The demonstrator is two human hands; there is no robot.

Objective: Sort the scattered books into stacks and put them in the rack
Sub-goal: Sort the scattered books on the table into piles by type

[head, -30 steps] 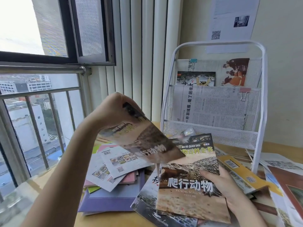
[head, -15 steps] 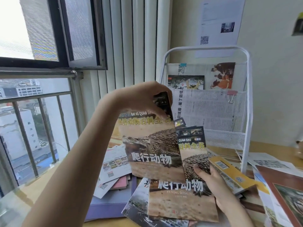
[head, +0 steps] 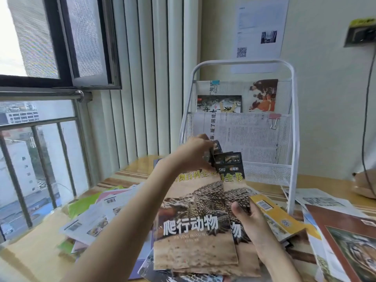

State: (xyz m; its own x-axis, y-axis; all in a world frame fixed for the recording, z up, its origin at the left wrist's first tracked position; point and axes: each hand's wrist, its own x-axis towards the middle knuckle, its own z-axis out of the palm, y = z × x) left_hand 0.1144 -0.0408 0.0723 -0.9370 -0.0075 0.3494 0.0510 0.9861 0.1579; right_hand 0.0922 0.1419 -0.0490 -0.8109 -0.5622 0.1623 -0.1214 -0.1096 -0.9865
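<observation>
My left hand (head: 196,154) pinches the top edge of a tan reptile book (head: 193,226) with a crocodile cover, which lies face up over a second identical book (head: 236,180). My right hand (head: 247,215) grips the right edge of that second book, thumb on its cover. Both books lie on a loose pile on the wooden table (head: 130,176). The white wire rack (head: 293,127) stands behind them, holding newspapers and a magazine.
A yellow book (head: 274,216) lies under my right hand's far side. A brown tiger-cover book (head: 350,243) and newspapers sit at the right. Scattered green, pink and white booklets (head: 91,218) cover the left. A window with railing is at the left; a cable hangs at the far right.
My left hand has carried the top reptile book to the right and laid it down, nearly squared over the second copy. The camera has moved closer.
</observation>
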